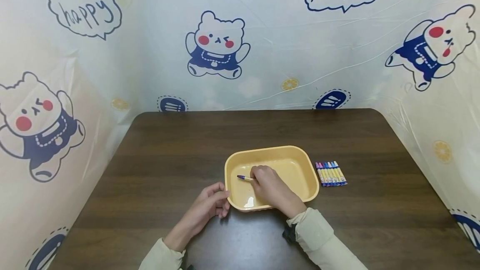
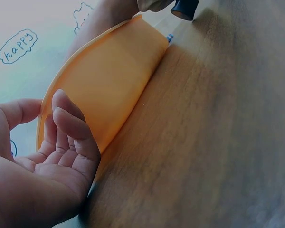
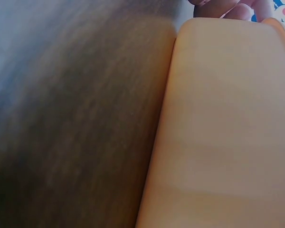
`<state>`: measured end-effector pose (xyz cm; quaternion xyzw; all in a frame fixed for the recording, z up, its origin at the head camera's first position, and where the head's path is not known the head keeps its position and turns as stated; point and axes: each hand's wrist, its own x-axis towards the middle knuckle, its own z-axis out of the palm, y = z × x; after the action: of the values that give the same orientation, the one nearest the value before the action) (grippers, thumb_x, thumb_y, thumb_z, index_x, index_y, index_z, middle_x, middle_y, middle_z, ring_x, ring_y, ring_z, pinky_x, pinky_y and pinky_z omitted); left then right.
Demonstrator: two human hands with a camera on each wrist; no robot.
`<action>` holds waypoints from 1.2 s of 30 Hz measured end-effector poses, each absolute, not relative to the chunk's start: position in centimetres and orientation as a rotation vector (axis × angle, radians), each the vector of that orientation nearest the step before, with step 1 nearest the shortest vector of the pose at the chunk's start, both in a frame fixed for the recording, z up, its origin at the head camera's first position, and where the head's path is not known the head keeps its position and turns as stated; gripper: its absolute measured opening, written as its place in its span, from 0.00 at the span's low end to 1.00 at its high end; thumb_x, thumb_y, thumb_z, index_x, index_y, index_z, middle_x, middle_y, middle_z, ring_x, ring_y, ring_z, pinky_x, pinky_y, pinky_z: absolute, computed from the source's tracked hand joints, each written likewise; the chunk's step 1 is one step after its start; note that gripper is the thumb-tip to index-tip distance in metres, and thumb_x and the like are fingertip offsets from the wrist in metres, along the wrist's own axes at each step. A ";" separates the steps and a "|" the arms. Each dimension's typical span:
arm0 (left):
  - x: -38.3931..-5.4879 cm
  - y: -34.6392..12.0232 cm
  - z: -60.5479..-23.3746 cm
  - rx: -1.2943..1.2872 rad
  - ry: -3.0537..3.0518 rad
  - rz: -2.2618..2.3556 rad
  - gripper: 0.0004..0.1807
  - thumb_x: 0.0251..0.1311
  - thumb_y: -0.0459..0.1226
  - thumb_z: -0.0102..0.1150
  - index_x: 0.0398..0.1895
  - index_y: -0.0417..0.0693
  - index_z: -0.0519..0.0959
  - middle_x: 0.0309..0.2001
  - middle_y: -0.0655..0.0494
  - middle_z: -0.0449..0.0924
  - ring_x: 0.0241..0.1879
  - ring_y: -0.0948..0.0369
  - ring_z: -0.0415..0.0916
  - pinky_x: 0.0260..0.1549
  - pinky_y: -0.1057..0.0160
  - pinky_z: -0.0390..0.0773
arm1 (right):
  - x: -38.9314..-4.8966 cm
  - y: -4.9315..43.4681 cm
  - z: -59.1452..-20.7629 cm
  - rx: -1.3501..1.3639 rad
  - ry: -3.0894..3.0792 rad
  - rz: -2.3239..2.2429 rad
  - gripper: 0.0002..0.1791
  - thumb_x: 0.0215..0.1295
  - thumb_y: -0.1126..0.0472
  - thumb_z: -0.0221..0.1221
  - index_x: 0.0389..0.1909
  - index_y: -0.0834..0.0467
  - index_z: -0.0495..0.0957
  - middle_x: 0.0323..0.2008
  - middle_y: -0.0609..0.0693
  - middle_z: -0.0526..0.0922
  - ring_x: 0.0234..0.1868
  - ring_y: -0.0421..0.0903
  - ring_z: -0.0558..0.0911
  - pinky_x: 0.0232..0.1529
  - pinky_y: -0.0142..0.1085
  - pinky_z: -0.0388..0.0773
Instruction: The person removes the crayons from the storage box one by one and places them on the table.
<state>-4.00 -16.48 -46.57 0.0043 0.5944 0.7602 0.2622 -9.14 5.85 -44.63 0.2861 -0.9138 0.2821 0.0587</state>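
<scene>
A yellow plastic tray (image 1: 277, 148) with rounded corners stands on the table. Inside it, my right hand (image 1: 271, 186) pinches a marker (image 1: 244, 178) whose dark end points left; most of its barrel is hidden by the hand. My left hand (image 1: 210, 203) holds the tray's near left corner. In the left wrist view its thumb (image 2: 26, 111) meets the rim while curled fingers (image 2: 76, 130) lie along the tray's outer wall. The right wrist view is mostly filled by the tray's outside (image 3: 228, 118), without the marker.
Several markers (image 1: 331, 174) with coloured ends lie side by side, just right of the tray. The dark wooden table (image 1: 168, 149) reaches back to a patterned curtain (image 1: 262, 53) that also hangs on both sides.
</scene>
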 end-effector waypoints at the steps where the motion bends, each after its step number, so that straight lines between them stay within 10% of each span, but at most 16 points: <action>1: -4.0 -16.5 -46.6 0.018 1.607 2.060 0.10 0.70 0.39 0.55 0.38 0.41 0.68 0.24 0.54 0.75 0.21 0.62 0.72 0.22 0.68 0.73 | -9.1 5.9 -44.6 0.874 -2.766 0.863 0.08 0.53 0.75 0.64 0.25 0.60 0.76 0.22 0.48 0.76 0.25 0.45 0.75 0.28 0.38 0.75; 9: -4.1 -16.3 -46.9 0.023 1.602 2.044 0.10 0.71 0.39 0.54 0.39 0.41 0.68 0.25 0.54 0.76 0.22 0.61 0.73 0.22 0.67 0.74 | -9.1 6.4 -44.6 0.953 -2.804 0.856 0.10 0.56 0.76 0.62 0.40 0.65 0.80 0.29 0.54 0.81 0.33 0.49 0.80 0.37 0.43 0.79; 36: -4.0 -16.3 -46.5 -0.006 1.635 2.025 0.13 0.69 0.41 0.57 0.39 0.41 0.68 0.25 0.54 0.76 0.22 0.60 0.73 0.22 0.67 0.74 | -9.8 9.1 -40.5 0.738 -2.842 1.000 0.08 0.61 0.73 0.63 0.40 0.61 0.84 0.38 0.52 0.84 0.39 0.46 0.81 0.43 0.41 0.79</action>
<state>-3.99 -16.33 -46.46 -0.0021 0.6055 0.7500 0.2661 -9.76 9.10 -40.47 0.2378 -0.9160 0.3223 0.0200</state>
